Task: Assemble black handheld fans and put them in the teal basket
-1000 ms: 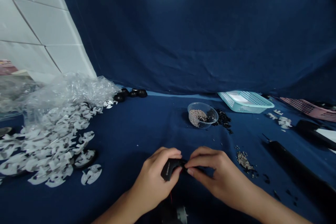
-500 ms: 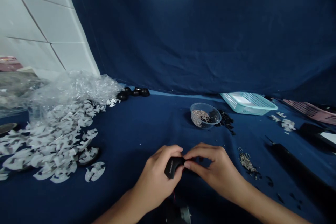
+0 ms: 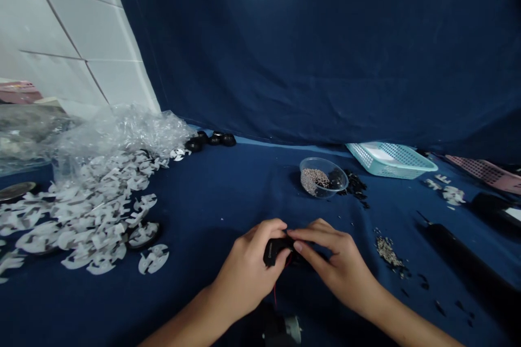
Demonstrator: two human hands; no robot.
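Observation:
Between the thumb and fingers of my left hand (image 3: 254, 263) is a black plastic casing (image 3: 273, 251) with small white lettering. At the casing's right end, the thumb and forefinger of my right hand (image 3: 331, 252) are pinched together; what lies between those fingertips is too dark and small to make out. A thin red wire (image 3: 275, 294) hangs below my left hand. Under the hands, near the bottom edge, a small motor-like part (image 3: 292, 329) with a silvery end lies partly in shadow.
White plastic pieces (image 3: 97, 211) are heaped at left by a clear plastic bag (image 3: 122, 133). Ahead stands a clear bowl (image 3: 342, 191) of screws, beside black bits (image 3: 356, 187). At right are loose screws (image 3: 387, 251), a black screwdriver-like tool (image 3: 459, 257) and a turquoise basket (image 3: 399, 169).
The black casing has turned and tilted in my left hand, so its lettering shows less. Both hands stay close together around it. The whole view has shifted slightly.

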